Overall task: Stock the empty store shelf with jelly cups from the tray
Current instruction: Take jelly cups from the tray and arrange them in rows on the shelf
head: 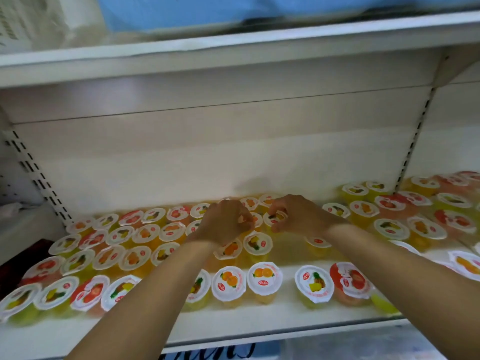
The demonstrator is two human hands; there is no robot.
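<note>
The white shelf (pixel 233 326) ran wide, left to right, and jelly cups (pixel 145 245) covered most of it in rows, all upright, foil lids facing up. They were clear tubs of yellow, orange and red jelly, with white lids printed with fruit. Both arms reached to the back row. The left hand (pixel 225 222) had its fingers curled, contents hidden. The right hand (pixel 296 213) pinched a yellow cup (pixel 274 219), grip clamped on the lid's rim.

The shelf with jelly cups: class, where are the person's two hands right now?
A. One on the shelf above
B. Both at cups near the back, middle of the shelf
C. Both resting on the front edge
B: the left hand and right hand both reach cups near the shelf's back wall.
</note>
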